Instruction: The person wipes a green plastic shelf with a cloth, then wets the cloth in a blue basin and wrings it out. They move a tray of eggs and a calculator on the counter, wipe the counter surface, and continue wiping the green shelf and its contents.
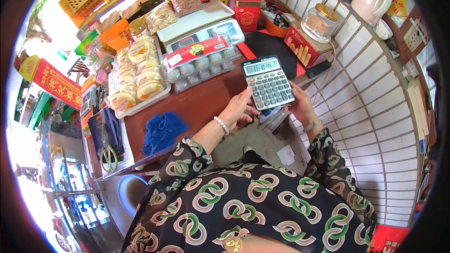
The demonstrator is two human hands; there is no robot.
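A desktop calculator [268, 82] with a lit grey display is held up near the counter's right end. My right hand [301, 102] grips its lower right edge. At its lower left edge is my left hand [240, 108], fingers apart and partly curled; whether it bears any of the calculator's weight is unclear. Just below the calculator shows a clear plastic bag [272, 119], partly hidden. A crumpled blue cloth [162, 131] lies on the brown counter [211, 95], left of my left hand. Behind it are a clear carton of eggs [202, 63] and a white tray [144, 107] of packaged round breads.
A digital scale [207, 35] stands behind the eggs. Scissors [108, 154] lie at the counter's left end. A red box [306, 47] with a lidded jar [320, 23] on it stands by the tiled wall [369, 112]. Below the counter is a blue-rimmed bucket [123, 196].
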